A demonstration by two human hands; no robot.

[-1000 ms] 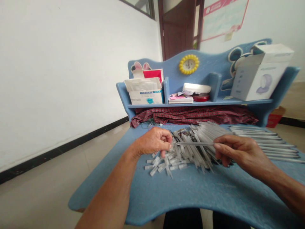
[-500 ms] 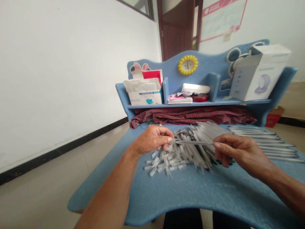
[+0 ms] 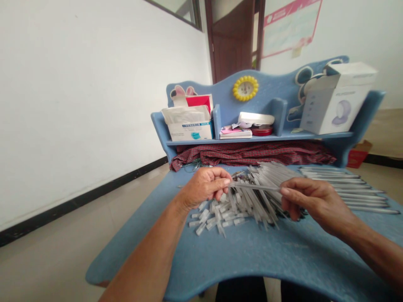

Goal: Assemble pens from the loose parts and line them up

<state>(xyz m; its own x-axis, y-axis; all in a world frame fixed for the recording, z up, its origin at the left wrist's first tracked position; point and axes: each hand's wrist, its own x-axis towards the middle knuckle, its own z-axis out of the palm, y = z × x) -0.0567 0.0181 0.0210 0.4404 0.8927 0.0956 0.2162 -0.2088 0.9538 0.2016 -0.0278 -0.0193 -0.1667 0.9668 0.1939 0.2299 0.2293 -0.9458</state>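
Note:
A slim, clear pen barrel (image 3: 256, 186) is held almost level between my two hands, above a pile of similar parts. My right hand (image 3: 308, 199) pinches its right end between thumb and fingers. At the left end, the thumb and index finger of my left hand (image 3: 209, 184) are closed on a small clear cap-like piece, mostly hidden by the fingertips. Beneath lie many short translucent caps (image 3: 217, 216), loose and jumbled. Behind and below the held barrel is a heap of long clear barrels (image 3: 273, 171).
Pens with dark ends (image 3: 362, 195) lie in a row at the right of the blue table (image 3: 252, 256). Behind, a plaid cloth (image 3: 252, 153) lies under a shelf with a mask box (image 3: 190, 130), papers (image 3: 236, 133) and a white carton (image 3: 333, 100). The table's front edge curves inward.
The left end of the barrel now meets my left fingertips; its pointed tip showed just beside them before. Both hands stay nearly in place, and the view has shifted slightly.

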